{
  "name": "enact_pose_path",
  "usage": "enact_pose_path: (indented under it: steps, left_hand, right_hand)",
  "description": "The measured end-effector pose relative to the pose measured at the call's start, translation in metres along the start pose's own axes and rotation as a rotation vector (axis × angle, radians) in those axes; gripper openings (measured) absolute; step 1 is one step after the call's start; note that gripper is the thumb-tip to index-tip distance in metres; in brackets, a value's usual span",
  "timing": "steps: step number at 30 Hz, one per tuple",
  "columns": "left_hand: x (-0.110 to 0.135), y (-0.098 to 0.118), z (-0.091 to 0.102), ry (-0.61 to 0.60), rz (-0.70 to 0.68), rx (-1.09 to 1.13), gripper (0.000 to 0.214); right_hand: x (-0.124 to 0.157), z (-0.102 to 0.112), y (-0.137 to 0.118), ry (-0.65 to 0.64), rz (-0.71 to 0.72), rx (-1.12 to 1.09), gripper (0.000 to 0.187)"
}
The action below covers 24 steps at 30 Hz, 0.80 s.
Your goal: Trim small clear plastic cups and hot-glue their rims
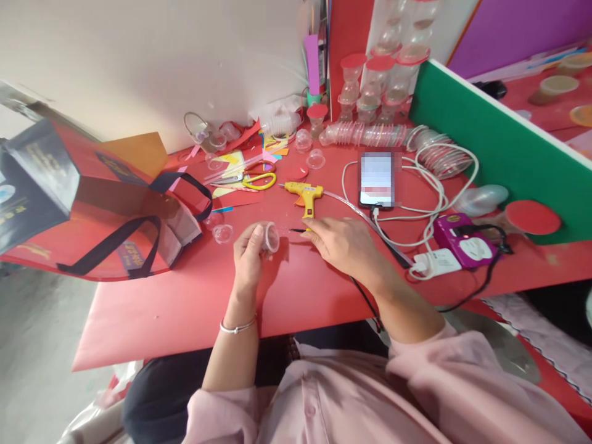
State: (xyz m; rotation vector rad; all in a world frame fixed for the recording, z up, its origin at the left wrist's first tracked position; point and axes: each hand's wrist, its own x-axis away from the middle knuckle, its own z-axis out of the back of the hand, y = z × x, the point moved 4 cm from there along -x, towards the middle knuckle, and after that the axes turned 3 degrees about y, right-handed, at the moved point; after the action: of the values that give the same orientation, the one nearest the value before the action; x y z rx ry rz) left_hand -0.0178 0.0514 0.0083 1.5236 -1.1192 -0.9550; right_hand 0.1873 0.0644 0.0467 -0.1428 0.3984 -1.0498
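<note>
My left hand (pixel 250 253) is closed around a small clear plastic cup (pixel 271 238), tipped so its round rim faces right. To its right, my right hand (pixel 340 243) has its fingers drawn together at the lower end of the handle of a yellow hot glue gun (pixel 309 196). The gun lies on the red table, its nozzle pointing left and a clear glue stick (pixel 345 200) trailing from its back. A short dark piece (pixel 297 230) pokes out left of my right fingertips; what those fingers grip is hidden.
Yellow-handled scissors (pixel 259 177) lie over paper scraps. A red bag (pixel 106 203) stands at left. Beyond the gun are stacked clear cups (pixel 365 134) and a phone (pixel 377 179). White cables (pixel 435 197) and a purple power socket (pixel 467 242) lie right, before a green divider (pixel 499 154).
</note>
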Motion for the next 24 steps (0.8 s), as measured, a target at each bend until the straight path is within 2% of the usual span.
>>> enact_pose_path:
  steps: [6,9,13,19,24]
  left_hand:
    - [-0.002,-0.005,0.003,-0.045,0.042,-0.118,0.041]
    - [-0.001,-0.007,0.002,-0.085,0.07,-0.12,0.04]
    - [-0.001,-0.007,0.002,-0.086,0.045,-0.12,0.043]
    - [0.0,-0.007,0.0,-0.103,0.017,-0.128,0.047]
    - [0.001,-0.007,-0.002,-0.109,0.007,-0.112,0.043]
  right_hand:
    - [0.004,0.002,-0.002,-0.211,0.044,-0.037,0.03]
    - [0.006,0.003,-0.003,-0.266,0.046,-0.012,0.028]
    - [0.006,-0.001,-0.006,-0.257,0.037,-0.043,0.025]
    - [0.005,-0.013,-0.013,-0.198,0.02,-0.089,0.035]
    - [0.005,-0.021,-0.015,-0.165,0.043,-0.226,0.025]
